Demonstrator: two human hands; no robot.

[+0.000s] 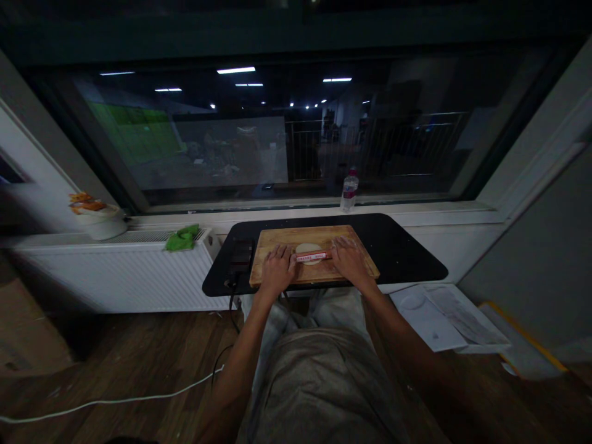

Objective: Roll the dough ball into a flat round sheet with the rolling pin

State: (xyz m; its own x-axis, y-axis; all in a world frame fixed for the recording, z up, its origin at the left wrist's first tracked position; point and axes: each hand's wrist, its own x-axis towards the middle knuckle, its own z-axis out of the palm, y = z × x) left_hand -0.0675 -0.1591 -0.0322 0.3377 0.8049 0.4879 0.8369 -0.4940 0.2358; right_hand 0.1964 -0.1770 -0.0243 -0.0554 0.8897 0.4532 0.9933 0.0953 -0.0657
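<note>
A round, flat piece of pale dough (307, 247) lies on the wooden cutting board (282, 235). Across it rests a rolling pin (312, 256) with a white and red printed label around its middle. My left hand (278, 268) is over the pin's left end, fingers pointing forward and palm down. At the other end my right hand (349, 258) covers the pin in the same way. Both hands press on the pin from above, hiding its ends. The pin's middle overlaps part of the dough.
The board sits on a small black table (407, 253), beside a dark device (241, 254) with a cable. A plastic bottle (349, 190) stands on the windowsill. A green cloth (182, 238) and a white bowl (102, 223) rest on the radiator (152, 265). Flat white packaging (444, 320) lies right.
</note>
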